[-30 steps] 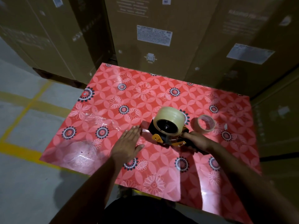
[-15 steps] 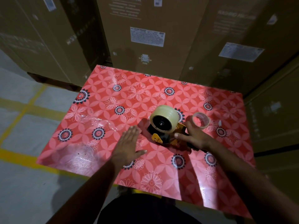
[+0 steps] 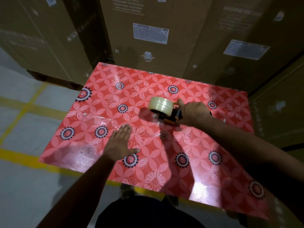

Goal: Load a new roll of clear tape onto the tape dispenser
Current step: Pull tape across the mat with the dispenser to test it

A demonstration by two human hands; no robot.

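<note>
A full roll of clear tape (image 3: pixel 161 105) sits mounted on the black and yellow tape dispenser (image 3: pixel 171 118), near the middle of the red flowered table (image 3: pixel 115 99). My right hand (image 3: pixel 193 113) is wrapped around the dispenser's handle, thumb up beside the roll. My left hand (image 3: pixel 120 142) lies flat on the tabletop with fingers together, well to the left of and nearer than the dispenser. The small used tape core is hidden behind my right hand.
Tall cardboard boxes (image 3: pixel 148 35) stand close behind and to the right of the table. A crinkled clear film patch (image 3: pixel 98 120) lies on the table's left part. Grey floor with yellow lines (image 3: pixel 24 155) is on the left.
My right hand has closed around the dispenser handle and turned the dispenser, so the roll's side now faces me. My left hand stays flat on the table.
</note>
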